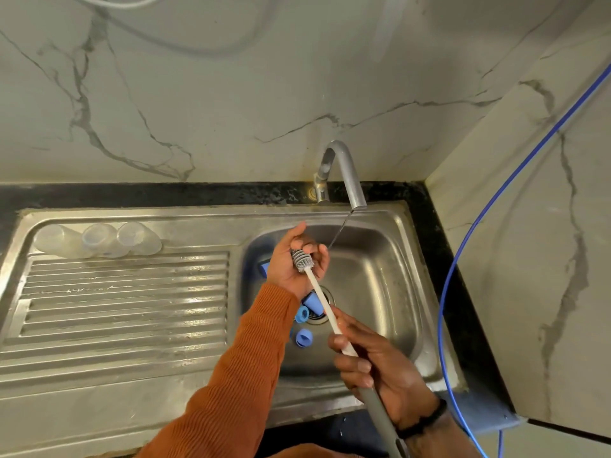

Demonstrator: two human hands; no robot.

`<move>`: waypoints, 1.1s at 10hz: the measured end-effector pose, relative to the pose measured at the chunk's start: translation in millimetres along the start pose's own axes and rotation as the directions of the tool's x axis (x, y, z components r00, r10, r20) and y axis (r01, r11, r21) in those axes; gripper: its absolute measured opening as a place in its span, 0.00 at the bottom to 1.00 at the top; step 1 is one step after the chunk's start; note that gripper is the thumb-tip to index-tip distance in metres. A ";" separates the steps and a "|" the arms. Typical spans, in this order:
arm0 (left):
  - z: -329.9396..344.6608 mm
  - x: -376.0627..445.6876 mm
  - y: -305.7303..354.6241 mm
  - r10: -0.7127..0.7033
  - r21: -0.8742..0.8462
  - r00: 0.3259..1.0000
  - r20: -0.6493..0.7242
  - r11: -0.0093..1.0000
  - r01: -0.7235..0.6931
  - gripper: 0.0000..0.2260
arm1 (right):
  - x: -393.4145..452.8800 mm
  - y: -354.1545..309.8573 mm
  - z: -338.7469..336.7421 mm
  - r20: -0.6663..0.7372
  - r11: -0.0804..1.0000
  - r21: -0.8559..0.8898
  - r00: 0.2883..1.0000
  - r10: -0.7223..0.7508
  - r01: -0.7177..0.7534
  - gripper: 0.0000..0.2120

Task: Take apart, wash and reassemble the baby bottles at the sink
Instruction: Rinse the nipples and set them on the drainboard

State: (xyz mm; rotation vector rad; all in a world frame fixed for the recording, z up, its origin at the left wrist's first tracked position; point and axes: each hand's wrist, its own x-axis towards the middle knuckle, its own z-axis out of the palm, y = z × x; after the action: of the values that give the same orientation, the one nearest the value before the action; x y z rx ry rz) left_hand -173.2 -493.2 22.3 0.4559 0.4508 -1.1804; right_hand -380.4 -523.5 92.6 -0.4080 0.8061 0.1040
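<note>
My right hand (373, 365) grips the white and grey handle of a bottle brush (322, 299). Its grey ribbed head rests in the palm of my left hand (297, 259), whose fingers curl around it over the sink basin (380, 292). Whether a small bottle part sits in that palm is hidden by the fingers. Several blue bottle parts (310, 304) lie around the drain, one more (263, 267) at the basin's left wall. Three clear bottle bodies (99, 241) lie side by side at the back of the drainboard (125, 309). A thin stream runs from the tap (347, 173).
A blue hose (463, 242) hangs down the right wall and loops past the sink's right edge. The black counter rim (165, 193) runs behind the sink. Marble-patterned walls close the back and right sides.
</note>
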 end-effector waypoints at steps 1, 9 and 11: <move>7.1 -0.6 -3.7 -0.020 0.175 1.000 -0.011 0.984 0.022 0.13 | -0.6 1.8 -14.1 -0.098 0.767 -0.591 0.922 -0.374 0.249 0.16; 1.7 12.3 -15.7 0.035 0.332 0.961 -0.273 0.941 0.060 0.19 | 0.1 10.7 -26.5 0.411 -0.500 -0.866 0.559 -0.720 -0.008 0.19; -6.7 10.0 -11.9 -0.050 0.141 0.996 -0.076 0.988 0.061 0.17 | -1.1 0.7 -14.5 -0.173 0.915 -0.372 0.957 -0.235 0.157 0.15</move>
State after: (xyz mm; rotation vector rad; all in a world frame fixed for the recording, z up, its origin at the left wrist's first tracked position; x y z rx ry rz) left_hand -181.9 -500.8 10.0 0.6153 0.4447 -1.2584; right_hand -391.2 -528.5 84.2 -0.8536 0.9571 0.0159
